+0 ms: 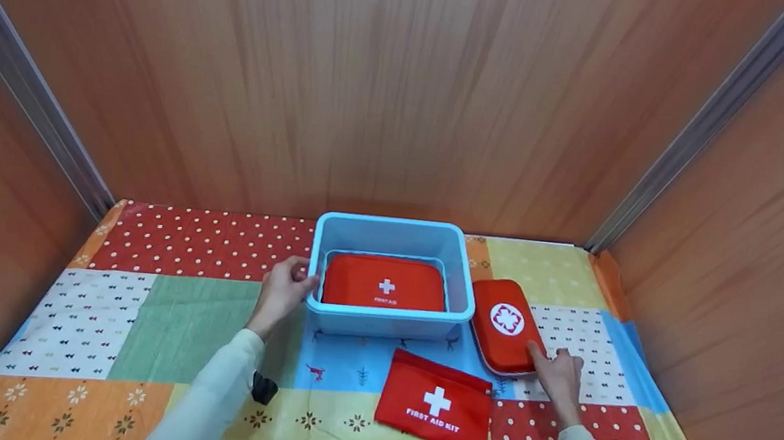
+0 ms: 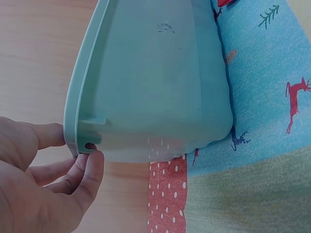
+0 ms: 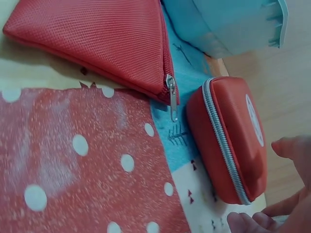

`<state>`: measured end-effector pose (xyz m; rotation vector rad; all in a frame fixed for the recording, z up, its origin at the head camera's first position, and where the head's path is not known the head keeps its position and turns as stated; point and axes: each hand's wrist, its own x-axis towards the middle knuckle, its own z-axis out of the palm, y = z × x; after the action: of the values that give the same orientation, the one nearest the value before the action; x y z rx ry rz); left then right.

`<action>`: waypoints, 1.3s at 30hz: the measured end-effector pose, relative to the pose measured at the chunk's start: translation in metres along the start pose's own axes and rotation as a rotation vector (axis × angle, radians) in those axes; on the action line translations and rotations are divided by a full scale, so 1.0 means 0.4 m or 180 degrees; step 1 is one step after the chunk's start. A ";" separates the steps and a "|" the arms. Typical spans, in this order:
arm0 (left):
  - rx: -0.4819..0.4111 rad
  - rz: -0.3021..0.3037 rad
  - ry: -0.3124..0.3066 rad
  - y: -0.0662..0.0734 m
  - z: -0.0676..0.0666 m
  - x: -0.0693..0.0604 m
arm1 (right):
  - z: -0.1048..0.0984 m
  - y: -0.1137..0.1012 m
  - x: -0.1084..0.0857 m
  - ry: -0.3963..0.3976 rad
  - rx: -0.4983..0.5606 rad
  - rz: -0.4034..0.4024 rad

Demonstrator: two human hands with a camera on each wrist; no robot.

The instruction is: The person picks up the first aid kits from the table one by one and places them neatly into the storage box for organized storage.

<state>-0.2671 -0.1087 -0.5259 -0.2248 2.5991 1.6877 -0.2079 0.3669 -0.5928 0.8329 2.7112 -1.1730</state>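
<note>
A light-blue plastic bin (image 1: 381, 324) stands mid-table, tilted neither way, with a red first aid case (image 1: 357, 278) marked with a white cross lying inside. My left hand (image 1: 284, 292) pinches the bin's left rim, thumb above and fingers curled under the lip, as the left wrist view shows. Right of the bin lies a red zippered hard case (image 1: 495, 344) with a round white emblem. Beside its near right corner is my right hand (image 1: 560, 376), thumb and fingers spread around that corner. In the right wrist view a gap shows between the thumb and the case (image 3: 228, 141).
A flat red first aid kit pouch (image 1: 432, 428) with a zipper lies in front of the bin. Patchwork cloth (image 1: 205, 331) covers the table. Wood-look panels (image 1: 405, 90) rise behind and at both sides, the back one close behind the bin.
</note>
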 end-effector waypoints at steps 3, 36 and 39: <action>-0.0019 -0.0029 0.0031 0.000 0.000 -0.002 | 0.010 0.006 0.003 -0.0033 0.0194 0.0074; 0.0027 0.0047 0.0025 0.000 0.003 -0.001 | 0.025 -0.014 -0.010 -0.0174 0.1865 0.0513; 0.0033 0.0051 0.0030 -0.001 0.001 -0.002 | 0.015 -0.028 -0.016 -0.0153 0.1949 0.0552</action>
<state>-0.2663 -0.1083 -0.5265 -0.2126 2.6229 1.6819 -0.2089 0.3536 -0.5882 1.0473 2.1881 -1.9768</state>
